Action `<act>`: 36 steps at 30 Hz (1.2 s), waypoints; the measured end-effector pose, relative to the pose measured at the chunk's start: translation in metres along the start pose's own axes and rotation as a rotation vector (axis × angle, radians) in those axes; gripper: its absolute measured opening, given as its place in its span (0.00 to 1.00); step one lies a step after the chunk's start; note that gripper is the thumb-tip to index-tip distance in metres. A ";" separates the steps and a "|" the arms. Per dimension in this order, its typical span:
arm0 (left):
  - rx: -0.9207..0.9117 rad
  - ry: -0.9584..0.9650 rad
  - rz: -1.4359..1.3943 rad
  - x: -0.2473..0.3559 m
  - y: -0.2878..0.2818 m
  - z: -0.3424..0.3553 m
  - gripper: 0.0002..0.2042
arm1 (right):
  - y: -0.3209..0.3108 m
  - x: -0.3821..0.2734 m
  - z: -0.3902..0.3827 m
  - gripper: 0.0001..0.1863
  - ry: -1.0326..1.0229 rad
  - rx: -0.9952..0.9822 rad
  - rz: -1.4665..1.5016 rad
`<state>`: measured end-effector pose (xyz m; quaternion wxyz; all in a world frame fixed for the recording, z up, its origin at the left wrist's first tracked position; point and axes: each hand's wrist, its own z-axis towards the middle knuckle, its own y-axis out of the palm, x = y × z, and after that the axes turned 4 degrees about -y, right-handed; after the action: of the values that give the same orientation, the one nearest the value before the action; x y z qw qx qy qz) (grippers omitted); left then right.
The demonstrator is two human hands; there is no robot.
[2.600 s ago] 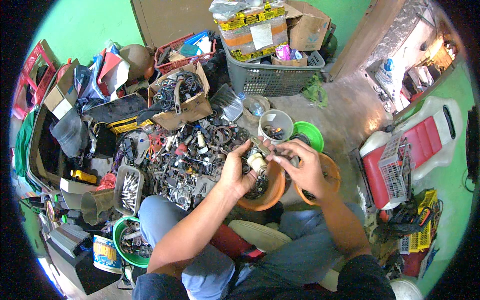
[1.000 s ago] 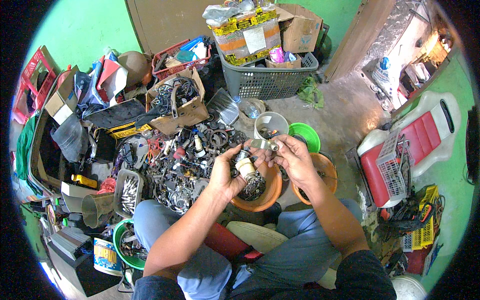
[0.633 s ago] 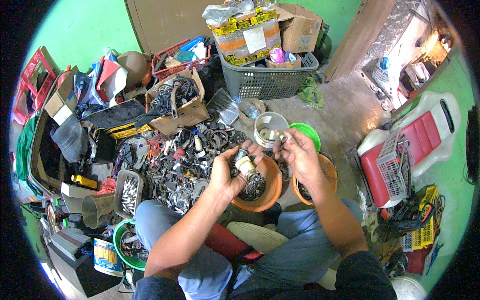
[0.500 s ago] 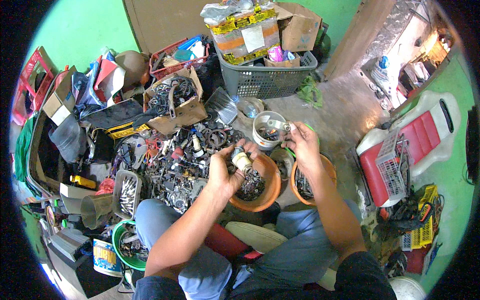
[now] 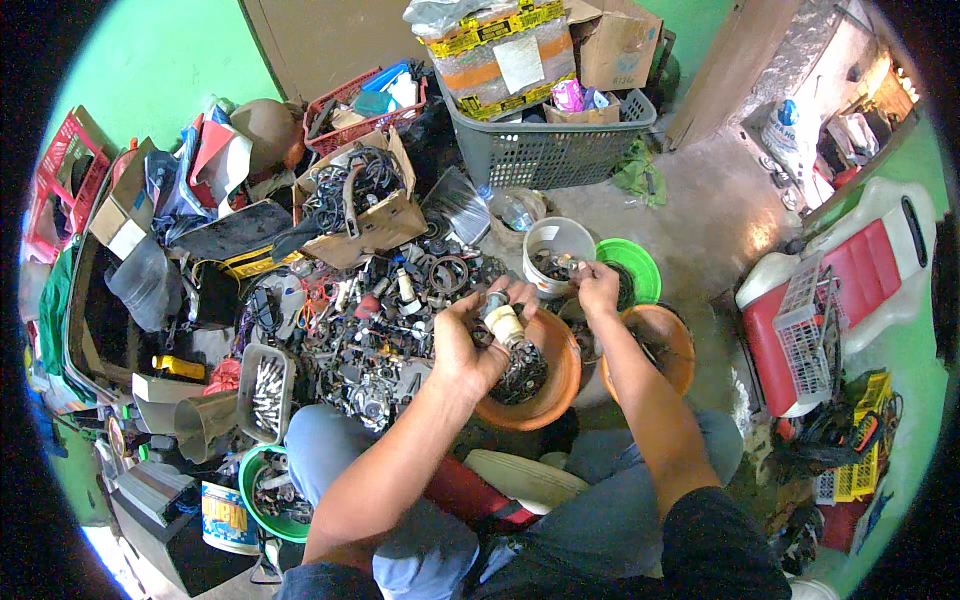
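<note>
A cream cylindrical part with a grey metal end rests in my left hand, whose fingers curl around it above a terracotta-coloured bowl. Small dark metal parts fill much of that bowl. My right hand is at the right side of a white bucket, its fingertips pressed together by the bucket's lower wall. Whatever those fingertips hold is hidden or too small to name. Behind the right hand stands a bright green basin, and a second terracotta-coloured pot sits under the right forearm.
A wide heap of small mechanical parts spreads to the left. A grey tray of pale rods and a green tub of parts flank my left knee. Farther back is a large grey basket; a red-and-white seat lies at right.
My right hand has come down toward the white bucket; the pale metal piece it held up no longer shows. The left hand keeps the cream part. The view has shifted slightly.
</note>
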<state>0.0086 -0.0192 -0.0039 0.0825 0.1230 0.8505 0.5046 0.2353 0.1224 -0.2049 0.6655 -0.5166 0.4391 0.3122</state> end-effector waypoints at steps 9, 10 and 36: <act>-0.077 -0.004 -0.040 0.012 -0.018 0.005 0.24 | -0.012 -0.089 -0.018 0.13 -0.027 -0.354 0.277; -0.078 -0.001 -0.036 0.012 -0.017 0.006 0.24 | -0.018 -0.109 -0.021 0.13 -0.056 -0.359 0.285; 0.022 -0.006 0.236 -0.004 -0.032 -0.027 0.17 | -0.096 -0.238 -0.145 0.30 -0.922 -0.769 -0.193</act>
<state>0.0011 -0.0574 -0.0193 0.0237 0.2247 0.8353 0.5012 0.1809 -0.0338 0.0393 0.5780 -0.5691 -0.0873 0.5783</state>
